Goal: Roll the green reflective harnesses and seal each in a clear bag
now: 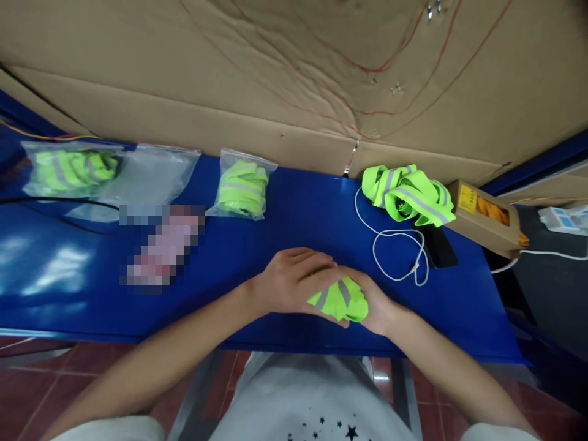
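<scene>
Between my two hands is a bundled neon-yellow reflective strap (342, 300) with grey stripes, held over the front part of the blue table. My left hand (296, 278) is wrapped over it from the left, its fingers lying across the top. From the right, my right hand (374, 300) closes around the other side, and its fingers are mostly hidden behind the strap and my left hand. Farther back on the right lies a loose heap of the same reflective strap (408, 193). A clear zip bag (243, 184) with a folded strap inside stands near the back middle.
At the back left lie another bag of strap (73, 171) and a clear plastic bag (158, 174). A pixelated pinkish object (168, 245) is nearby. On the right are a white cable (374, 248), a dark phone (440, 246) and a cardboard box (482, 217). Cardboard (184, 92) walls the back.
</scene>
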Demonstrator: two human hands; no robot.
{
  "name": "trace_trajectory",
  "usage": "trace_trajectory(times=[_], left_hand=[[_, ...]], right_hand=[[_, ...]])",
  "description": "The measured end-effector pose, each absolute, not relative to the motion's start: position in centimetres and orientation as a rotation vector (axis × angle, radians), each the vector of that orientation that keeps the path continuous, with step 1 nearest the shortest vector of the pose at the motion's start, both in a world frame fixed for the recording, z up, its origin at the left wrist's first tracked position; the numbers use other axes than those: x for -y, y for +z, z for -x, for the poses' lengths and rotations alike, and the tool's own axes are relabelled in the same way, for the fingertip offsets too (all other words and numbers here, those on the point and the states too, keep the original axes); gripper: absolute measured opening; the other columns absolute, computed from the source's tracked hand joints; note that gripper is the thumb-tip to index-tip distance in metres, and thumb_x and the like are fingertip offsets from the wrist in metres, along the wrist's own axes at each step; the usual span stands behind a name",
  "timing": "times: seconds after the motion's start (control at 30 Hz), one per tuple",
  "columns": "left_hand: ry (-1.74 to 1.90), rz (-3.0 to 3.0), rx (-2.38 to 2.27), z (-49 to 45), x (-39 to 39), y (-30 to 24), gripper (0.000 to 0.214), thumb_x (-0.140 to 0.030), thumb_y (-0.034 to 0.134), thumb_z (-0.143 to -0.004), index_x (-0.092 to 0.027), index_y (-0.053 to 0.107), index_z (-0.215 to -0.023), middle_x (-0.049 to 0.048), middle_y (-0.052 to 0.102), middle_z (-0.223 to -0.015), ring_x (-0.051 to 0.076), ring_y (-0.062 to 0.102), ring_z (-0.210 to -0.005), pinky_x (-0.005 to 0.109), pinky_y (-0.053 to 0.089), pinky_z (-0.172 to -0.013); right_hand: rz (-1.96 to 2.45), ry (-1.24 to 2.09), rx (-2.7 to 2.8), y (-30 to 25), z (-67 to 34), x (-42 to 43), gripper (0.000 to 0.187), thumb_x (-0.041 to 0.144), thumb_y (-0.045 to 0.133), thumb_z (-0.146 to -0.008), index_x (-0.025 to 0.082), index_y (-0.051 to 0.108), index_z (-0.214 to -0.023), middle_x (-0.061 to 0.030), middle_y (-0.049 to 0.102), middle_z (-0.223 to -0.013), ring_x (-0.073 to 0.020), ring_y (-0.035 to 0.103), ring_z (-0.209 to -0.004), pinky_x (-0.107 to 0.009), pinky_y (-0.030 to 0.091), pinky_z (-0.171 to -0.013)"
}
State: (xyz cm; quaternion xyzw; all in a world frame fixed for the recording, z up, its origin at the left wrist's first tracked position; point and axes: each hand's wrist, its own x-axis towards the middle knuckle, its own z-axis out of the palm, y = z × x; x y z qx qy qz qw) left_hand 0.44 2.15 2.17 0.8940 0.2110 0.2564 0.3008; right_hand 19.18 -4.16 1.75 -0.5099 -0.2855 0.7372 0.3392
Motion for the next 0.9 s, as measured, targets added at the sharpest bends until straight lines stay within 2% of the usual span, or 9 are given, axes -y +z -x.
trace_trajectory(times=[0.1,0.17,0.23,0.33,0.4,0.5,0.6,0.73,0.9], left_hand=[[0.817,-2.226,-0.779,-0.8,-2.3,2.4,0.066,-0.073,0.084,-0.062,-0.02,0.073,-0.099,0.0071,0.076,-0.092,0.022,0.072,-0.083,0.033,0.057,-0.084],[0.848,-2.083,-0.927,-1.1,-2.5,2.8,0.065,-0.072,0.084,-0.063,-0.019,0.07,-0.099,0.0049,0.074,-0.091,0.02,0.07,-0.081,0.031,0.055,-0.081],[0.831,-1.948,-1.044,-1.4,-2.7,3.1,0.06,-0.068,0.085,-0.065,-0.02,0.068,-0.097,0.0029,0.073,-0.091,0.018,0.067,-0.08,0.029,0.052,-0.079],[0.799,-1.846,-1.112,-1.6,-2.7,2.7,0.056,-0.063,0.083,-0.07,-0.021,0.063,-0.1,0.0004,0.07,-0.089,0.016,0.062,-0.076,0.026,0.049,-0.074],[0.81,-1.833,-1.104,-1.7,-2.6,2.2,0.049,-0.062,0.071,-0.083,-0.021,0.06,-0.106,-0.0007,0.067,-0.087,0.013,0.059,-0.069,0.025,0.046,-0.069],[0.813,-1.902,-1.091,-1.8,-2.3,1.6,0.043,-0.059,0.056,-0.094,-0.021,0.055,-0.114,0.0001,0.065,-0.088,0.013,0.056,-0.066,0.026,0.043,-0.068],[0.761,-1.988,-1.069,-1.8,-2.0,1.5,0.047,-0.06,0.05,-0.097,-0.02,0.053,-0.12,0.0018,0.064,-0.088,0.016,0.059,-0.07,0.029,0.044,-0.07],[0.732,-1.918,-1.037,-1.5,-1.7,1.4,0.056,-0.058,0.026,-0.104,-0.017,0.045,-0.139,0.0034,0.061,-0.083,0.021,0.061,-0.07,0.032,0.044,-0.067],[0.699,-1.92,-0.986,-1.4,-1.6,1.9,0.069,-0.057,0.031,-0.104,-0.017,0.02,-0.16,0.006,0.065,-0.097,0.021,0.063,-0.073,0.032,0.046,-0.067]], right_hand=[[1.359,1.67,0.771,1.9,-18.8,4.0,0.055,0.068,0.051,-0.092,0.019,0.071,-0.106,-0.0093,0.076,-0.107,-0.0249,0.074,-0.1,-0.035,0.061,-0.082],[1.332,1.514,0.827,2.1,-18.8,3.9,0.061,0.071,0.041,-0.096,0.022,0.067,-0.122,-0.0088,0.071,-0.128,-0.0246,0.069,-0.115,-0.035,0.059,-0.091],[1.303,1.4,0.97,2.3,-18.9,4.0,0.063,0.074,0.045,-0.095,0.025,0.061,-0.131,-0.0083,0.067,-0.135,-0.0248,0.067,-0.12,-0.036,0.058,-0.094],[1.289,1.3,1.153,2.1,-19.0,4.1,0.066,0.068,0.072,-0.081,0.024,0.061,-0.129,-0.0084,0.072,-0.121,-0.0256,0.07,-0.107,-0.035,0.059,-0.089],[1.292,1.319,1.162,1.6,-19.0,4.0,0.068,0.06,0.083,-0.072,0.022,0.064,-0.125,-0.0075,0.075,-0.112,-0.0253,0.072,-0.099,-0.035,0.059,-0.085],[1.305,1.428,1.065,0.8,-19.0,3.7,0.061,0.054,0.086,-0.07,0.021,0.068,-0.118,-0.0065,0.076,-0.106,-0.0235,0.073,-0.093,-0.034,0.059,-0.082],[1.304,1.507,0.976,0.3,-18.9,3.4,0.056,0.049,0.088,-0.069,0.019,0.07,-0.113,-0.0053,0.077,-0.1,-0.0215,0.073,-0.088,-0.033,0.059,-0.08],[1.378,1.431,1.098,0.3,-18.8,3.3,0.054,0.041,0.09,-0.068,0.017,0.071,-0.113,-0.0056,0.078,-0.098,-0.0225,0.073,-0.086,-0.033,0.059,-0.077],[1.491,1.14,1.333,0.5,-18.7,3.5,0.05,0.045,0.085,-0.075,0.019,0.072,-0.117,-0.0076,0.079,-0.102,-0.0245,0.074,-0.085,-0.036,0.06,-0.077]])
